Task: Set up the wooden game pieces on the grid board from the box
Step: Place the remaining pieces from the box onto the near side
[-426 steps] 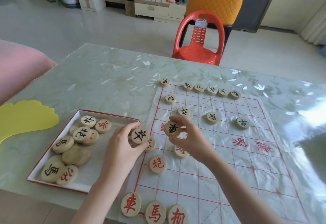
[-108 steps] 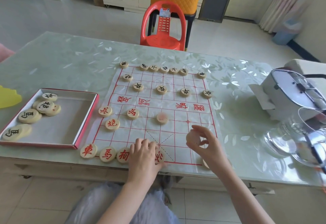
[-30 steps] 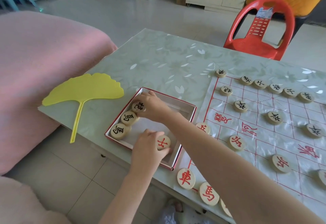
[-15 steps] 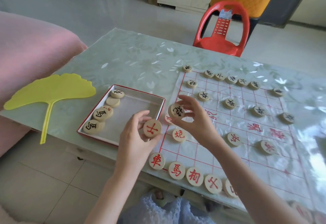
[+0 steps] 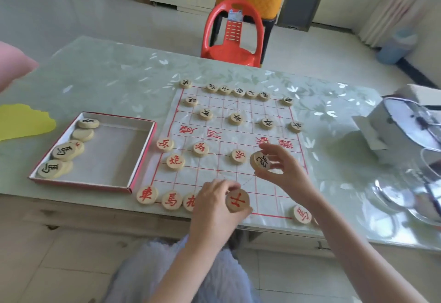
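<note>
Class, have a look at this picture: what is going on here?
A person is setting up a game at a table. The left hand pinches a red-marked disc over the near edge of the board; the right hand holds a black-marked disc above its right half. Many discs already sit on the board, and a few remain in the box at the left.

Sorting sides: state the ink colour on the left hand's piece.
Red, on the piece the left hand holds; head view shows it.
</note>
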